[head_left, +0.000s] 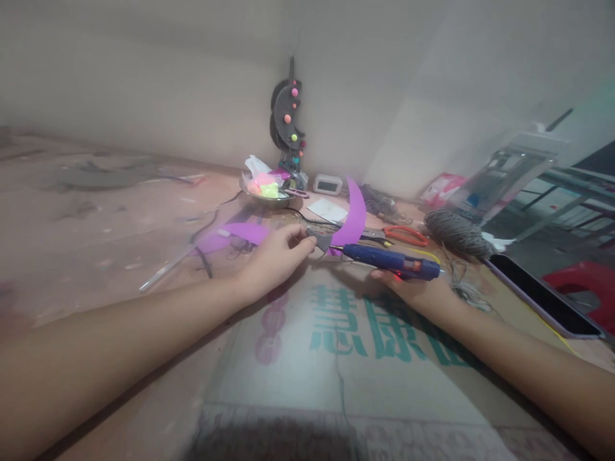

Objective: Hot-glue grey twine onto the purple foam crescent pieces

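Observation:
Between thumb and fingers, my left hand [281,256] pinches a small dark grey piece [321,241], perhaps felt. A blue hot glue gun [384,259] is in my right hand [418,288], its nozzle pointing left at the grey piece's edge; a red light glows on its underside. Right behind the grey piece rises a purple crescent [356,214]; whether they are joined I cannot tell. Another purple piece [246,232] lies beyond my left hand, near a translucent stick [166,269].
Printed cardboard [298,378] lies under my hands. Behind stand a bowl of coloured pieces [273,192], a dark crescent ornament with pompoms [288,121] and a small white display [327,185]. To the right are orange-handled scissors [406,235], grey yarn [456,234] and a phone [542,294].

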`<state>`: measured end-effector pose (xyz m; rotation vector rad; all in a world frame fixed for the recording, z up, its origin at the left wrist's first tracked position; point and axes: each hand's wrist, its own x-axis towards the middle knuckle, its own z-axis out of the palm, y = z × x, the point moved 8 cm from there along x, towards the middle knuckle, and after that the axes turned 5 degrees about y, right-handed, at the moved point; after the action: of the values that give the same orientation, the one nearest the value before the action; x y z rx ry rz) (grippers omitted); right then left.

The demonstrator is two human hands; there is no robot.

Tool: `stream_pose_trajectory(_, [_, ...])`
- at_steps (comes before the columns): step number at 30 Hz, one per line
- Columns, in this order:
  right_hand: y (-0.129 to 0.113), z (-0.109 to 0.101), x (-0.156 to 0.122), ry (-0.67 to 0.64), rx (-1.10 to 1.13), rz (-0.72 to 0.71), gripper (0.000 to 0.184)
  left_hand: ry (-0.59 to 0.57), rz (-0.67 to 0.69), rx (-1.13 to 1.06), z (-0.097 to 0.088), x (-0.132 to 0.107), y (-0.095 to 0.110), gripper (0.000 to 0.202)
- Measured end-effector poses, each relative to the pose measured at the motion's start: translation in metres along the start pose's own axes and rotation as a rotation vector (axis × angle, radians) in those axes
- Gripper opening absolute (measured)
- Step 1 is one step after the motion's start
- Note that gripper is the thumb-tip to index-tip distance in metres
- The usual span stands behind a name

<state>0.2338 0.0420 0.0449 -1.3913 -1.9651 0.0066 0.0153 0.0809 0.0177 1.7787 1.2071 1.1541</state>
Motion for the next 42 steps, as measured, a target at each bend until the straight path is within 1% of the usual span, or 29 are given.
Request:
stream_pose_trajectory(6, [-0.0087, -0.0023, 0.0025, -0.014, 0.044, 0.011, 0.008, -0.001, -0.011, 0.000, 0.0004, -0.0011, 0.0006, 0.024])
stream_pose_trajectory(15, [-0.0018, -0.0011, 0.0019, 0.022, 0.038, 0.001, 0.010, -0.012, 0.014, 0.028, 0.0001, -0.0016, 0.0006, 0.027])
stream_pose_trajectory(19, [-0.0027, -0.0022, 0.0018, 0.039, 0.056, 0.006, 0.013, -0.034, 0.019, 0.021, 0.0019, -0.0010, -0.0005, 0.026])
stream_pose_trajectory(24, [-0.0030, -0.0012, 0.0029, 0.016, 0.045, 0.011, 0.008, -0.021, 0.024, 0.014, 0.0019, -0.0004, -0.0002, 0.027])
stream_pose_trajectory(30, [-0.0041, -0.0040, 0.0027, 0.039, 0.029, -0.008, 0.007, -0.031, 0.026, 0.018, 0.0015, -0.0022, 0.0024, 0.026])
stream_pose_trajectory(36, [-0.0035, -0.0070, 0.0026, 0.064, -0.008, 0.012, 0.010, -0.045, 0.024, 0.034, 0.0022, -0.0019, 0.0022, 0.027])
stream_pose_trajectory(42, [-0.0059, -0.0077, 0.0042, 0.055, 0.009, 0.010, 0.010, -0.055, 0.041, 0.031, 0.0029, -0.0016, 0.0030, 0.027])
